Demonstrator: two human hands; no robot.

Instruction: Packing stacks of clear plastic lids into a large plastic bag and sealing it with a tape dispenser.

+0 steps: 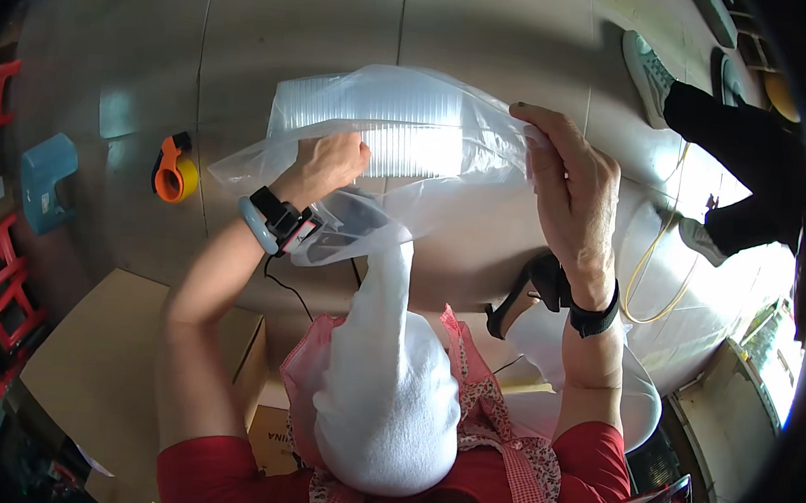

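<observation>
A large clear plastic bag (454, 194) is spread in front of me over the tiled floor. Inside or under its film lies a row of stacked, ribbed clear plastic pieces (415, 150); their exact kind is hard to make out. My left hand (332, 164) is closed at the bag's mouth, its knuckles against the near side of the stack; what its curled fingers hold, if anything, is hidden. On the other side, my right hand (571, 188) pinches the raised edge of the bag between thumb and fingers, pulling the film up and taut.
An orange tape dispenser (175, 172) with yellow tape lies on the floor at left, near a blue plastic stool (50, 180). A cardboard box (97, 352) stands by my left arm. At right are another person's trousered legs (740, 172) and a yellow cable (640, 268).
</observation>
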